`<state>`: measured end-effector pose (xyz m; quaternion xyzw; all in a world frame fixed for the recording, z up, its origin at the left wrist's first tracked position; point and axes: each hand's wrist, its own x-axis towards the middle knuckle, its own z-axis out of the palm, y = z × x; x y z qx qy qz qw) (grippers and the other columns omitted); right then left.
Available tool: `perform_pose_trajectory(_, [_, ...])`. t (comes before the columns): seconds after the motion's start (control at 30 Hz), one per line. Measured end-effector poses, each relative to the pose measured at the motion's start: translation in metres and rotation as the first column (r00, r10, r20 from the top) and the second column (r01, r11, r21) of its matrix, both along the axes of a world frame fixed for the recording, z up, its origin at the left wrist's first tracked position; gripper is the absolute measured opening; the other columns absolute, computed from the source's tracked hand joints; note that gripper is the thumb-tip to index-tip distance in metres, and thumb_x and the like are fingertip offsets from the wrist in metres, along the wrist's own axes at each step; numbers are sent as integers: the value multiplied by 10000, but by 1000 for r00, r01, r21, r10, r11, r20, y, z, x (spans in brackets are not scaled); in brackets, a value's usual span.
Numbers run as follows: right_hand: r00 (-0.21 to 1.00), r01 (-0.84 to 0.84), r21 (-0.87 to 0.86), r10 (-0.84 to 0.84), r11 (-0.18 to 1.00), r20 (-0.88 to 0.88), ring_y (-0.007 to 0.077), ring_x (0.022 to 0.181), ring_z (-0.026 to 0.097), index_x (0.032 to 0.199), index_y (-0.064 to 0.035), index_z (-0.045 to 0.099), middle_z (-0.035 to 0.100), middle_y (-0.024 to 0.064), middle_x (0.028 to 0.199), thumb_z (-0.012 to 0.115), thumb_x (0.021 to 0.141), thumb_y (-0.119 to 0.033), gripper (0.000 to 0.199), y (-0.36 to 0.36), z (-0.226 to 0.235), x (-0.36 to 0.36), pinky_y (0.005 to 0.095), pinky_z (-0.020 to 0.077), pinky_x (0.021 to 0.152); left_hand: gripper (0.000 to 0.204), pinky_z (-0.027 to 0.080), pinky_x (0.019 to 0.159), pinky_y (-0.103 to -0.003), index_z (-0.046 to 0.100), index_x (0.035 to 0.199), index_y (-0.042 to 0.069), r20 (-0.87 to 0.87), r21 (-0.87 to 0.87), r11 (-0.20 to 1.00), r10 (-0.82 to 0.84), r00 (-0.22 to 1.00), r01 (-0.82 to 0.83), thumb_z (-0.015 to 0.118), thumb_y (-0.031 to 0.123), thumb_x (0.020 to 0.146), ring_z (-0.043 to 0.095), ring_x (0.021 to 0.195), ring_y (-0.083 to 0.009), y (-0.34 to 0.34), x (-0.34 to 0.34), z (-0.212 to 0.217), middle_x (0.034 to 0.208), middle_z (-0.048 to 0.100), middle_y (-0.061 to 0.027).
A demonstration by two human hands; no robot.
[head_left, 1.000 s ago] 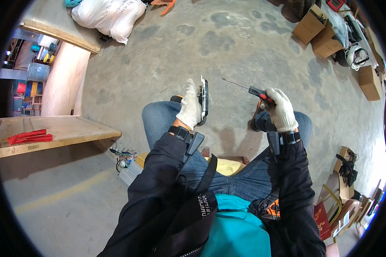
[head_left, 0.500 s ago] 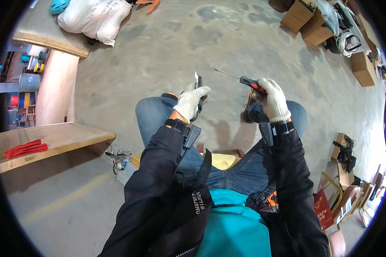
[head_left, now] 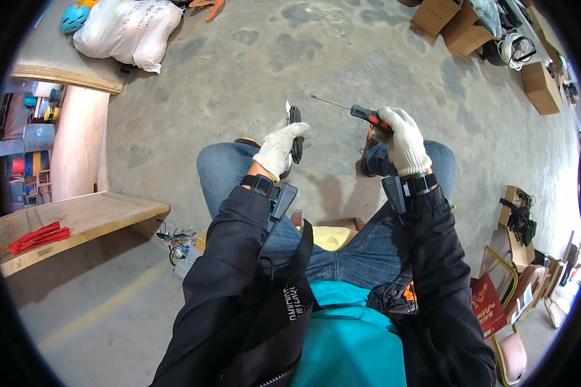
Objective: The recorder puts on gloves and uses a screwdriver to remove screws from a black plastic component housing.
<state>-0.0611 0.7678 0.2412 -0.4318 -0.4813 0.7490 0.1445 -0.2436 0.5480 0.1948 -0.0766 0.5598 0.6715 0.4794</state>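
Note:
White knit gloves cover both hands, held out above my bent knees. My left hand (head_left: 281,144) is closed round a slim black part (head_left: 295,129) with a pale pointed tip at its upper end; its exact kind I cannot make out. In my right hand (head_left: 403,138) is a screwdriver (head_left: 366,115) with a black and red handle. The long metal shaft points up and left, toward the black part but apart from it. Gloved fingers hide the end of the handle.
Left of me stands a wooden bench (head_left: 110,216) with a red cloth item (head_left: 40,238). A bundle of wires (head_left: 176,240) lies beside my left leg. Farther off are a white sack (head_left: 132,32), cardboard boxes (head_left: 467,32) and a coiled white cable (head_left: 514,48). Folding chairs (head_left: 525,303) stand at right.
The black part in my left hand has turned, showing a broader side. The screwdriver stays in my right hand, and the whole view has shifted slightly.

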Motion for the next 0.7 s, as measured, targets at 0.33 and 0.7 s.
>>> perform_pose_trajectory(0.33, [1000,-29,66,30,997,-6,129,751,646,1197,16,651,677,81,936,700,967,-321,412,-2,5,-1,271,502,664,318,645,796,-417,633,1156,-32,-43,16,988,153,987,-153,701,218,972,736,854,-299,-14,-11,21,1002,715,-180])
perform_pose_trajectory(0.7, [997,19,14,-18,1000,-80,98,710,591,1262,-6,630,640,47,957,668,1009,-358,435,-4,14,-5,238,490,593,429,649,761,-449,616,1157,-7,0,185,915,366,931,-360,575,407,1054,737,808,-309,-25,-18,34,986,710,-198])
